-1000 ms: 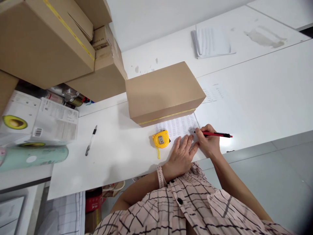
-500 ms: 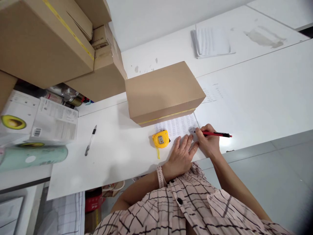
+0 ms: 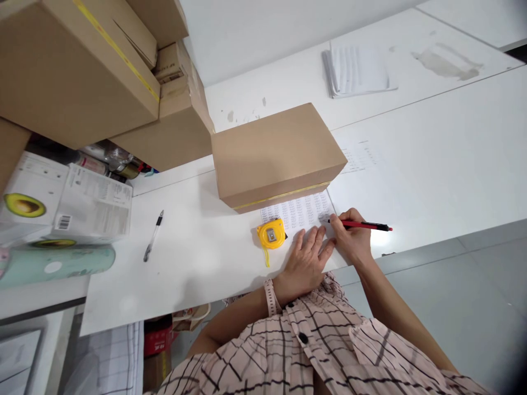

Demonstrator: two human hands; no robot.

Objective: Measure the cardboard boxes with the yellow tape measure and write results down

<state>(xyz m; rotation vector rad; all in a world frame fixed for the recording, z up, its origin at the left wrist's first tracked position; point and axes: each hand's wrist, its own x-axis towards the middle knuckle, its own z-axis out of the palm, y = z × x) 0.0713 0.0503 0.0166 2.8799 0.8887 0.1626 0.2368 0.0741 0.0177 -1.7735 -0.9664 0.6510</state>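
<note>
My right hand [image 3: 353, 237] grips a red and black pen [image 3: 366, 225], its tip down at the right part of a sheet of paper [image 3: 300, 213] covered in columns of small writing. Flat on the sheet's lower edge rests my left hand [image 3: 307, 258], fingers stretched out and holding nothing. Just left of that hand lies a yellow tape measure [image 3: 271, 234] with a short yellow strap. A closed cardboard box [image 3: 280, 151] with a yellow band stands behind the sheet and hides its upper part.
Large cardboard boxes [image 3: 82, 71] are stacked at the back left. Below them are a white avocado-printed box [image 3: 93, 203] and a pale green bottle [image 3: 61, 263]. A clear pen [image 3: 153, 236] lies on the white table [image 3: 181, 219]. A stack of papers [image 3: 358, 68] sits far back.
Both hands hold almost the same place, with the pen still at the paper. The whole view has shifted very slightly; nothing else visibly moved.
</note>
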